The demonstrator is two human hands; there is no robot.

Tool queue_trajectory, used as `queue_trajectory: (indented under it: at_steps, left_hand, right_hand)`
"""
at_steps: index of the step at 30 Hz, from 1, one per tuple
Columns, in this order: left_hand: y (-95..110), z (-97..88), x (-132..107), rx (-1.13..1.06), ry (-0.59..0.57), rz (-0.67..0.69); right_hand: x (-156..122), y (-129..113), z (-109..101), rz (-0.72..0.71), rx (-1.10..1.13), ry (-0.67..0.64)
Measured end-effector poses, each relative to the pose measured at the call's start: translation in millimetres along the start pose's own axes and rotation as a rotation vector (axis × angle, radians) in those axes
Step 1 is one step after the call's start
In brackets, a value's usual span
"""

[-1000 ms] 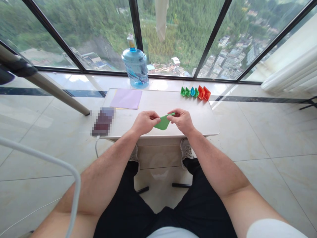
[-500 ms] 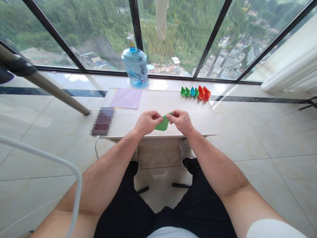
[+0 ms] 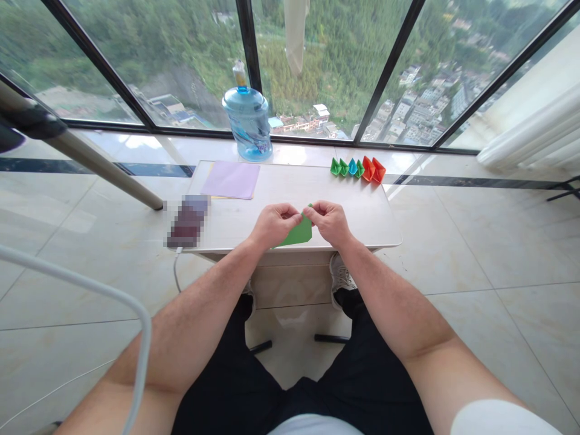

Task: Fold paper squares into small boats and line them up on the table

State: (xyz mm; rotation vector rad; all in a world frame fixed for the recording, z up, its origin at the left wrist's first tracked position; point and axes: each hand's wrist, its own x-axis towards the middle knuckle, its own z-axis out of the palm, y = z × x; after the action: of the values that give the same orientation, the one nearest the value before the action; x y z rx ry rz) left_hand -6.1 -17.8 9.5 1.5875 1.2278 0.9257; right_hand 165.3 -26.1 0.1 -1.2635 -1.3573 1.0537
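Observation:
A folded green paper piece [image 3: 298, 234] is held just above the near edge of a small white table [image 3: 371, 211]. My left hand [image 3: 270, 225] pinches its left top corner, fingers curled. My right hand [image 3: 331, 222] pinches the right top corner, fingers curled too. The two hands almost touch over the paper. At the table's far right corner stands a row of several finished paper boats [image 3: 357, 168], green, blue and orange-red. A stack of pale purple paper sheets [image 3: 231, 180] lies at the far left of the table.
A blue water jug [image 3: 248, 124] stands on the floor behind the table by the window. A blurred dark object [image 3: 188, 222] lies at the table's left edge. A slanted metal pole [image 3: 81, 154] crosses at left. A white tube [image 3: 113, 302] curves near my left knee.
My hands have drawn closer together, and the green paper has turned from a flat, wide shape to hanging down more between the fingers.

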Motion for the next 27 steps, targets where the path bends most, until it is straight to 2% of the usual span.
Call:
queue_trajectory:
  at_steps: [5, 14, 27]
  left_hand:
    - [1.6, 0.4, -0.8, -0.01, -0.032, -0.004]
    - [3.7, 3.0, -3.1, -0.053, 0.005, 0.003]
    - [8.5, 3.4, -3.5, -0.014, -0.094, 0.029]
  right_hand:
    - [0.2, -0.9, 2.2, -0.014, 0.025, 0.032]
    - [-2.4, -6.1, 3.0, 0.009, -0.01, 0.021]
    - [-2.4, -4.0, 5.3, -0.007, -0.012, 0.095]
